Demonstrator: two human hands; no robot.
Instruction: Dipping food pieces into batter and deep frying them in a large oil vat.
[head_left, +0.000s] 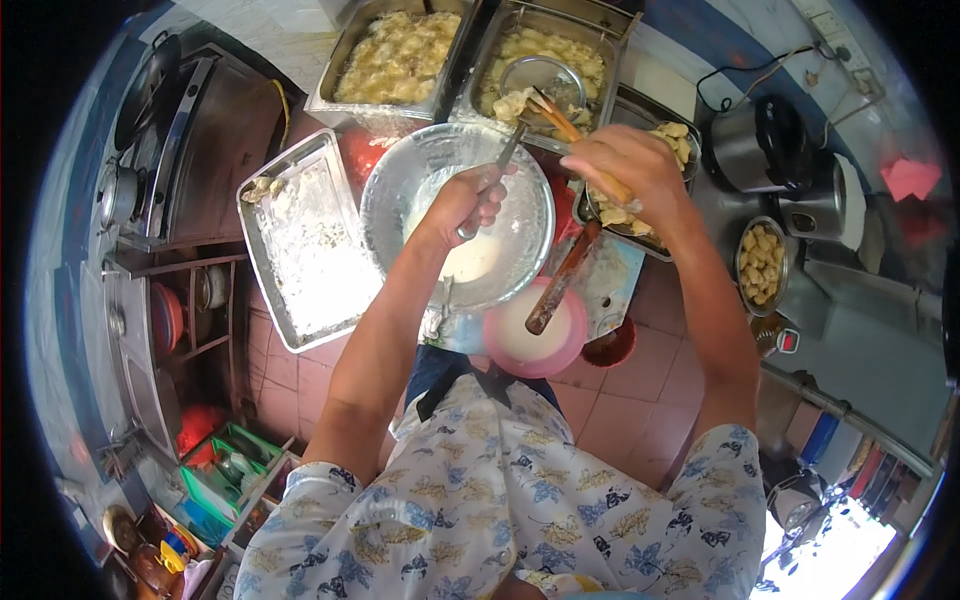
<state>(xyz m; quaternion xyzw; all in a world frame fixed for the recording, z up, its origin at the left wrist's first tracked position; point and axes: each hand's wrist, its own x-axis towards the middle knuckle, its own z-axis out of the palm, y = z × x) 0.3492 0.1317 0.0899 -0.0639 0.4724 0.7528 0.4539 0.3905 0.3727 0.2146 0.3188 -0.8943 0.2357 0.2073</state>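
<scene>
My left hand grips the metal handle of a round strainer, whose ring lies over the right fryer vat of bubbling oil and battered pieces. In my right hand are wooden chopsticks, their tips at a pale battered piece by the strainer's near edge. Below my left hand is a large metal basin with pale batter in it. A wooden-handled tool extends over a pink bowl of whitish liquid. Fried pieces lie below my right hand, partly hidden by it.
The left fryer vat holds more frying pieces. A floury metal tray stands left of the basin. At the right are a bowl of golden pieces and a dark-lidded cooker. A red basket sits low, beside the pink bowl.
</scene>
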